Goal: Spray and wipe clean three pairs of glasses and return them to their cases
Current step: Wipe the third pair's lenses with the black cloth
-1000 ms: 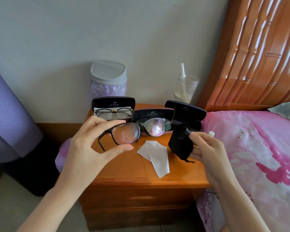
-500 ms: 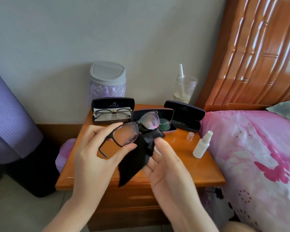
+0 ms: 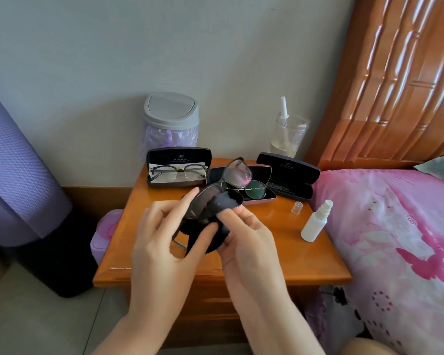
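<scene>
Wiping 1 of 3 pairs: my left hand [image 3: 162,234] pinches the black glasses [image 3: 237,172], right hand [image 3: 246,234] pinches the cloth [image 3: 224,203] round the near lens. Next probably the far lens, light pressure.

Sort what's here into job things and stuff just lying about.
Job: held glasses, black cloth, spray bottle, cap, left case, middle case, right case.
Lying about: bin, cup with straw, purple roll, pink box.
</scene>
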Demonstrator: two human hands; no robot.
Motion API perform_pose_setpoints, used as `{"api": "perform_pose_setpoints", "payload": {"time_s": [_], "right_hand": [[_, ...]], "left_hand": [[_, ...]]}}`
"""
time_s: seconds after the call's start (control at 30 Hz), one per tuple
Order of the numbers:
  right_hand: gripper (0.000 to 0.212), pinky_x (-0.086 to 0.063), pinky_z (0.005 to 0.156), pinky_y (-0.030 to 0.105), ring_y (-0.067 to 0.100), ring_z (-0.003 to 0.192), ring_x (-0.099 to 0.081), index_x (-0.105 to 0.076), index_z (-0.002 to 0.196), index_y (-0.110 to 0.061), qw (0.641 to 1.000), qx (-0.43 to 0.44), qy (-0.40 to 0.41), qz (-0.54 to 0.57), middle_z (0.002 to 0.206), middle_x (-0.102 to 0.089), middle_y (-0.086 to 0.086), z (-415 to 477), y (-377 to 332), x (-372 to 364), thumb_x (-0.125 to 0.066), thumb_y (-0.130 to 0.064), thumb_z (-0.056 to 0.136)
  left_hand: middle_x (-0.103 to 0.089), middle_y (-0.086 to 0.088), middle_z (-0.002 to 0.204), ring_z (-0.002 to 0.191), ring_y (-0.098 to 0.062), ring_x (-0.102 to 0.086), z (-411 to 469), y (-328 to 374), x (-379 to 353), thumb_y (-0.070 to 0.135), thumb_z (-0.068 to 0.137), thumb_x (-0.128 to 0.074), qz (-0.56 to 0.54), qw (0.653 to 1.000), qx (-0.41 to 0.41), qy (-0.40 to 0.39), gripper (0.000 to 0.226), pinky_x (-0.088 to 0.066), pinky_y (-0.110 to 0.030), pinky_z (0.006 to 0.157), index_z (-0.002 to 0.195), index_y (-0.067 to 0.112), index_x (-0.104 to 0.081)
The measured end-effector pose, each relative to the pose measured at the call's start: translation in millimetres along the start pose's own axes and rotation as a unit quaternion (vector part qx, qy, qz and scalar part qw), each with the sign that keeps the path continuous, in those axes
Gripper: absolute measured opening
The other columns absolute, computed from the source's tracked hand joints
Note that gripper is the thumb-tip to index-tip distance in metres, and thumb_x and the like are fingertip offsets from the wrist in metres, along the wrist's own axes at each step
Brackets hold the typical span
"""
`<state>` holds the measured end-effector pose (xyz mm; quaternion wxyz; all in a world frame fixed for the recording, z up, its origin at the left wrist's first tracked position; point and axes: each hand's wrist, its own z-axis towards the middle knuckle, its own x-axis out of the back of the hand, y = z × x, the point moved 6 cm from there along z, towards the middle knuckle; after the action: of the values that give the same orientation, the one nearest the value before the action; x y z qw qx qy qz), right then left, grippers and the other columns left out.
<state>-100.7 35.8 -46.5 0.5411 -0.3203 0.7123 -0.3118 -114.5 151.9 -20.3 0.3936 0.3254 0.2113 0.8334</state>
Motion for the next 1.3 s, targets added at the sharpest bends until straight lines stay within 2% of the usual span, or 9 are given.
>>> {"api": "perform_pose_setpoints", "payload": {"time_s": [0.17, 0.27, 0.37, 0.47, 0.53, 0.63, 0.77, 0.93, 1.3], "right_hand": [[0.013, -0.055, 0.064, 0.024, 0.013, 0.071, -0.07, -0.076, 0.069, -0.016, 0.997, -0.008, -0.052, -0.057, 0.074, -0.073, 0.004, 2, -10, -1, -0.064, -0.012, 0.072], [0.01, -0.055, 0.062, 0.021, 0.012, 0.071, -0.069, -0.075, 0.067, -0.016, 0.991, 0.009, -0.091, -0.097, 0.072, -0.072, 0.002, 1, -19, 1, -0.066, -0.014, 0.07], [0.017, -0.055, 0.058, 0.017, 0.01, 0.068, -0.071, -0.076, 0.058, -0.018, 0.983, 0.024, -0.13, -0.127, 0.064, -0.071, -0.001, -6, -29, -5, -0.085, -0.023, 0.045], [0.017, -0.054, 0.061, 0.017, 0.01, 0.071, -0.07, -0.073, 0.079, -0.012, 0.969, 0.011, -0.152, -0.196, 0.072, -0.071, 0.002, -4, -32, -6, -0.075, -0.015, 0.063], [0.015, -0.054, 0.063, 0.018, 0.012, 0.074, -0.071, -0.068, 0.092, -0.004, 0.962, 0.005, -0.166, -0.217, 0.074, -0.072, 0.003, -4, -36, -10, -0.066, -0.005, 0.077], [0.018, -0.056, 0.069, 0.023, 0.019, 0.078, -0.072, -0.067, 0.099, 0.002, 0.956, 0.015, -0.168, -0.239, 0.08, -0.074, 0.009, -2, -46, -13, -0.064, 0.0, 0.081], [0.026, -0.057, 0.075, 0.034, 0.026, 0.085, -0.073, -0.069, 0.103, -0.006, 0.943, 0.053, -0.148, -0.295, 0.091, -0.075, 0.013, 2, -54, -9, -0.065, 0.005, 0.08], [0.033, -0.058, 0.067, 0.024, 0.022, 0.081, -0.072, -0.07, 0.104, -0.014, 0.908, 0.109, -0.161, -0.372, 0.087, -0.075, 0.01, 1, -53, -14, -0.067, 0.007, 0.078], [0.047, -0.051, 0.095, 0.029, 0.007, 0.106, -0.061, -0.063, 0.12, -0.025, 0.796, 0.248, -0.182, -0.521, 0.108, -0.068, -0.007, -8, -44, -22, -0.068, 0.001, 0.081]], "left_hand": [[-0.051, 0.009, 0.108, 0.1, -0.013, -0.054, -4, -1, 1, 0.04, 0.088, -0.05, -0.073, 0.997, 0.022, -0.013, 0.043, -0.049, -0.018, 0.085, 0.125, 0.02, -0.06], [-0.056, 0.012, 0.114, 0.113, -0.009, -0.055, -1, 0, 7, 0.039, 0.09, -0.043, -0.184, 0.98, 0.074, -0.021, 0.035, -0.044, -0.014, 0.091, 0.114, 0.026, -0.065], [-0.067, 0.015, 0.113, 0.117, -0.003, -0.056, 11, -18, 5, 0.058, 0.083, -0.044, -0.26, 0.947, 0.169, -0.08, 0.045, -0.044, -0.019, 0.098, 0.11, 0.031, -0.067], [-0.065, 0.027, 0.115, 0.121, 0.001, -0.054, 25, -32, -4, 0.082, 0.064, -0.054, -0.289, 0.917, 0.183, -0.206, 0.051, -0.037, -0.041, 0.108, 0.106, 0.055, -0.063], [-0.065, 0.033, 0.109, 0.113, 0.009, -0.056, 27, -28, -5, 0.069, 0.076, -0.055, -0.286, 0.917, 0.158, -0.23, 0.024, -0.031, -0.051, 0.11, 0.099, 0.064, -0.061], [-0.074, 0.013, 0.1, 0.102, -0.004, -0.066, 21, -15, -3, 0.036, 0.088, -0.055, -0.29, 0.901, 0.201, -0.251, 0.02, -0.045, -0.036, 0.1, 0.093, 0.038, -0.075], [-0.077, 0.002, 0.082, 0.078, -0.007, -0.07, 19, -23, 8, 0.03, 0.073, -0.065, -0.283, 0.909, 0.234, -0.198, 0.021, -0.053, -0.012, 0.066, 0.087, 0.02, -0.076], [-0.076, -0.002, 0.088, 0.087, -0.01, -0.069, 12, -35, -3, 0.031, 0.071, -0.065, -0.364, 0.866, 0.309, -0.151, 0.021, -0.053, -0.022, 0.074, 0.085, 0.021, -0.077], [-0.076, -0.002, 0.092, 0.091, -0.012, -0.071, 10, -32, -5, 0.024, 0.072, -0.064, -0.404, 0.845, 0.332, -0.109, 0.027, -0.057, -0.02, 0.071, 0.097, 0.019, -0.073]]}}
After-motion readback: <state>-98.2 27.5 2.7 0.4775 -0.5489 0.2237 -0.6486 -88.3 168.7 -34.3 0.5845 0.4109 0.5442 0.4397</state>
